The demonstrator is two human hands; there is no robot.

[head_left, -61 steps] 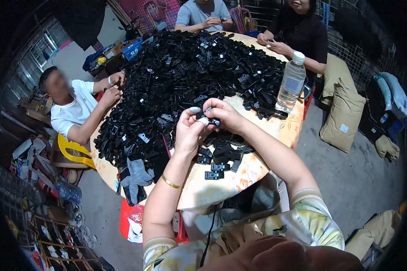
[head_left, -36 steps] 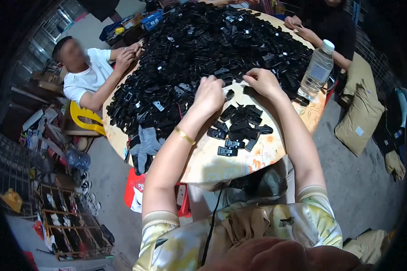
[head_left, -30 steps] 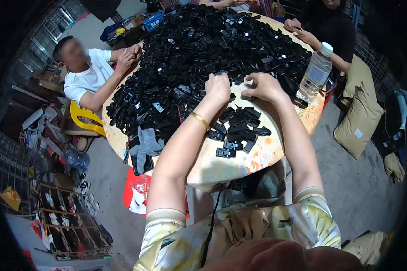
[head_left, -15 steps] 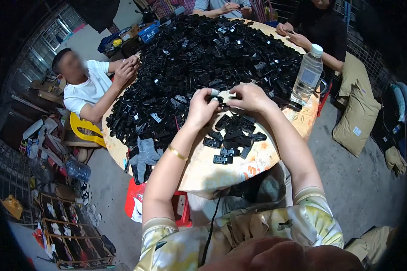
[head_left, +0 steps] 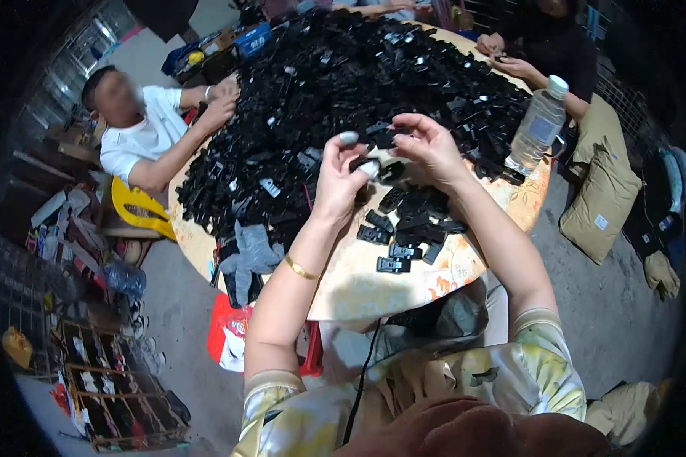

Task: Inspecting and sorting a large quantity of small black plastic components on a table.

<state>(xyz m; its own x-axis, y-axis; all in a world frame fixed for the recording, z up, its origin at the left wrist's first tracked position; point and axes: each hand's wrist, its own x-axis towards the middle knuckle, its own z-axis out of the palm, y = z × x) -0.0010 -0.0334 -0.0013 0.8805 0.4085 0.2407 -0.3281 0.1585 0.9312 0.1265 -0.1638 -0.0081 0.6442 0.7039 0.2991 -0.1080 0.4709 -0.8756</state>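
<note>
Pinched a small black part (head_left: 363,161) in the left hand (head_left: 341,184) above the round table (head_left: 520,202); parted the fingers of the right hand (head_left: 434,156). Faced a black heap (head_left: 343,87) and bottle (head_left: 539,128), with a sack (head_left: 601,190) on grey floor (head_left: 579,305) beyond. Drew both hands farther apart than before.

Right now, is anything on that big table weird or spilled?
One thing: a crumpled grey cloth, maybe a glove, lies at the near left edge of the table. It looks odd because it's pale and floppy beside the black parts. Nothing looks spilled, and the bottle is capped.
</note>
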